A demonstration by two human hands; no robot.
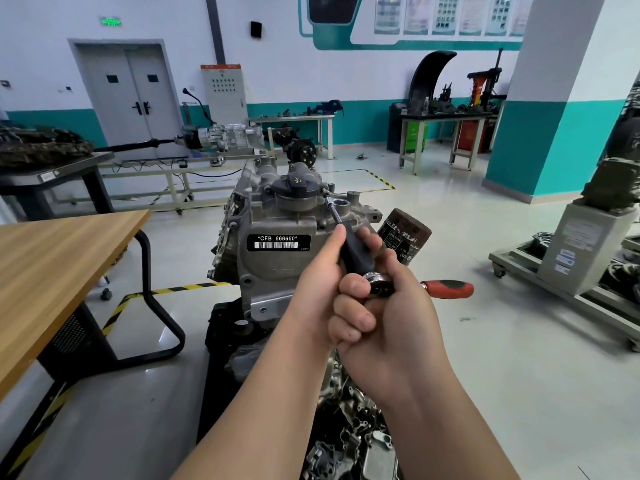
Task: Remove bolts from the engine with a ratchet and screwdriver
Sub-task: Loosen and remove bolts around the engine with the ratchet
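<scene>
A grey engine (277, 258) with a black CFB 666660 label stands in the middle. A screwdriver with a black handle (353, 254) has its thin shaft reaching up to a bolt (325, 192) beside the black oil cap (294, 188). My left hand (318, 289) grips the black handle. My right hand (388, 320) wraps around the chrome ratchet head (379, 284), which sits at the rear end of the screwdriver handle. The ratchet's red handle (448, 288) sticks out to the right.
A dark oil filter (405, 237) hangs on the engine's right side. A wooden table (52, 271) stands to the left, an equipment cart (571, 271) to the right. Loose metal parts (353, 441) lie below my arms. Yellow-black tape marks the floor.
</scene>
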